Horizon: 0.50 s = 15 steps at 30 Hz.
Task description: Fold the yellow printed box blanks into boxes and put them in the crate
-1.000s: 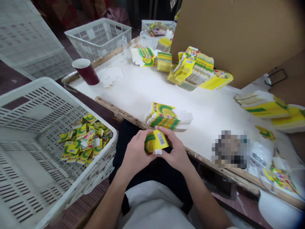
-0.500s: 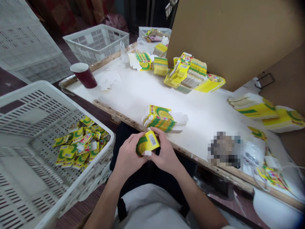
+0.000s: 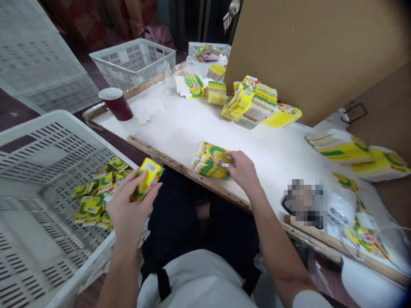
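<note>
Yellow box (image 3: 148,176) in one of the hands (image 3: 128,207) (label (image 3: 149,167), perhaps barcode)

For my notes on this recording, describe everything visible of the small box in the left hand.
The small box is yellow and green, with a pale rectangular patch and multicoloured print on its faces; it looks like thin card, folded into shape. It is held tilted in the left hand, between thumb and fingers, near the corner of the white crate. The hand hides part of it.

The small box (image 3: 150,176) looks like smooth card, the crate (image 3: 93,255) matt plastic, the table edge (image 3: 176,166) rough wood.
</note>
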Motion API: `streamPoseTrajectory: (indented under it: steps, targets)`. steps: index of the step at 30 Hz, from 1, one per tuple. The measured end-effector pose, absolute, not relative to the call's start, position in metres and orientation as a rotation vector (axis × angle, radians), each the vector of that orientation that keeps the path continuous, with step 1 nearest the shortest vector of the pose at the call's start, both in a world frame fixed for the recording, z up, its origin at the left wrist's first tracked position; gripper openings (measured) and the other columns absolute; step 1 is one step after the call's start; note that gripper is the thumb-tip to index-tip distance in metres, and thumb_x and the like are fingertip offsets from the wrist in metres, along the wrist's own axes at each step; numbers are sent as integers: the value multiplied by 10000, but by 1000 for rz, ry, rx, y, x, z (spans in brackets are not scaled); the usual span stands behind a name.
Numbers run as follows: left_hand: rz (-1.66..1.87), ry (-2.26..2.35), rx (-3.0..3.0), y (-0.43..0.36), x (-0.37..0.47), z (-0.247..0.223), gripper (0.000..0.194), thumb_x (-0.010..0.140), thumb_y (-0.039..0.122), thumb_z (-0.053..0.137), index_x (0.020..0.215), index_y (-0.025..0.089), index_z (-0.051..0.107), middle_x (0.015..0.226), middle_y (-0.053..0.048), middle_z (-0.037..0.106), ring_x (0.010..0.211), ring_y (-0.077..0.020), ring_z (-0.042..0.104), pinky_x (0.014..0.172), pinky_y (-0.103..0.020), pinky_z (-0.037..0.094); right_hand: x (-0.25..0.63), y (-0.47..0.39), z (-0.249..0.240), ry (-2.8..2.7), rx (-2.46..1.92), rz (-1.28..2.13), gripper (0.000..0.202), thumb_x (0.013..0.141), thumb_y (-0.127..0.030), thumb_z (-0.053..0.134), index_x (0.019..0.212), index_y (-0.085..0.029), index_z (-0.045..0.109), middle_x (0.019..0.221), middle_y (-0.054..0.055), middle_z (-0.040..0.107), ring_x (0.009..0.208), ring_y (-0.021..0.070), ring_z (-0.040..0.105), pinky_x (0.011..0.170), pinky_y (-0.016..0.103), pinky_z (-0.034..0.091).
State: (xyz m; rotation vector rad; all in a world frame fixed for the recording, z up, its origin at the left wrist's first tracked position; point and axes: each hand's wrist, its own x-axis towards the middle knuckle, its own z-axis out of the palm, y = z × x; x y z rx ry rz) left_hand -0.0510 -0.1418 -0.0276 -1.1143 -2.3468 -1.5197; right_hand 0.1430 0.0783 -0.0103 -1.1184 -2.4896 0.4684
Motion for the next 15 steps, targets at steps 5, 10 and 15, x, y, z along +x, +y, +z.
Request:
streamPoseTrajectory:
  steps: [5, 10, 15]
  targets:
    - [-1105, -2447, -686, -152, -84, -35, 611, 659, 385, 742, 1182, 150, 532, 1301, -172, 511, 1258, -376, 417, 1033, -596, 290, 143, 71, -17, -2381, -1160, 436, 313, 735, -112, 563, 1039, -179, 596, 966, 98, 593, 814, 240, 592, 772, 398, 483]
    - [-1385, -2442, -990, -136, -56, -32, 445, 769, 330, 642, 1163, 172, 510, 1222, -114, 551, 1186, -268, 490, 1009, -460, 372, 145, 70, -23, -2178, -1216, 461, 317, 679, -135, 616, 983, -205, 559, 897, 47, 570, 710, 194, 568, 725, 391, 489]
    - [-2242, -2424, -1412, -109, -2, -31, 639, 728, 428, 675, 1273, 224, 412, 1319, -127, 490, 1218, -249, 473, 939, -401, 456, 146, 48, -12, -1850, -1064, 999, 450, 610, -183, 712, 976, -233, 454, 771, -28, 539, 632, 146, 545, 585, 291, 471]
